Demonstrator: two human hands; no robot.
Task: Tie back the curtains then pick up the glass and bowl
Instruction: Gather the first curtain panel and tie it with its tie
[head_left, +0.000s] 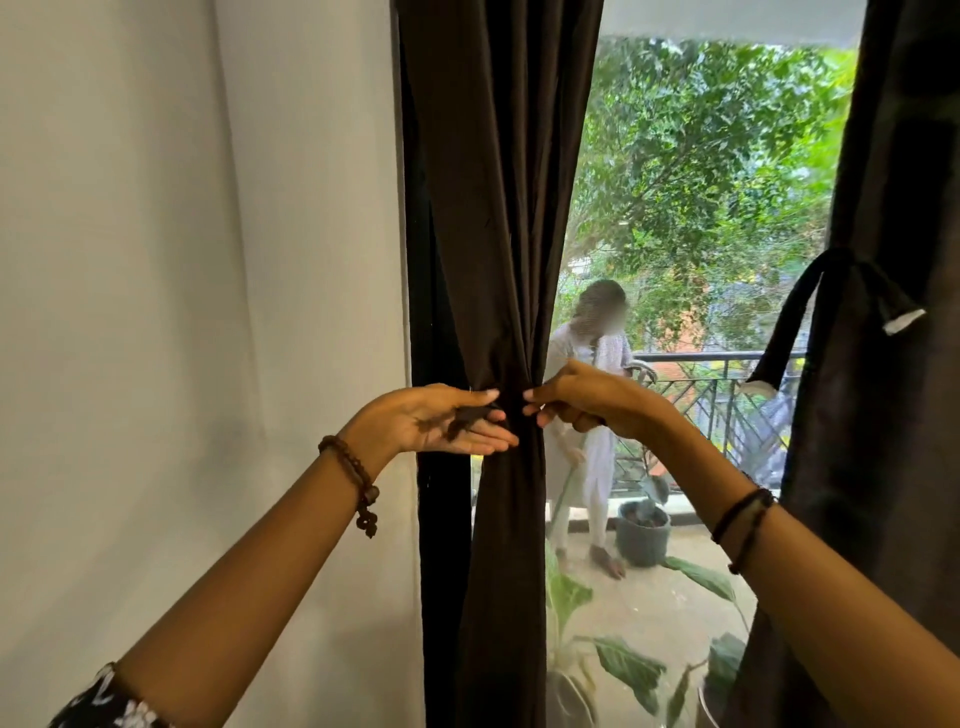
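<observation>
A dark brown curtain (493, 208) hangs left of the window, gathered into a narrow waist at hand height. My left hand (441, 421) is at its left side, palm up, thumb and fingers pinching a dark tie strip (470, 415). My right hand (587, 400) is at the curtain's right side, fingers curled and pinching the tie's other end, which I can barely see. A second dark curtain (893, 364) hangs at the right, bound by a knotted tie (831, 291) with white-tipped ends. No glass or bowl is in view.
A white wall (197, 312) fills the left. Through the window a person (587, 415) stands on a balcony with a black railing (717, 395), a grey plant pot (641, 535) and leafy plants (623, 660) near the pane.
</observation>
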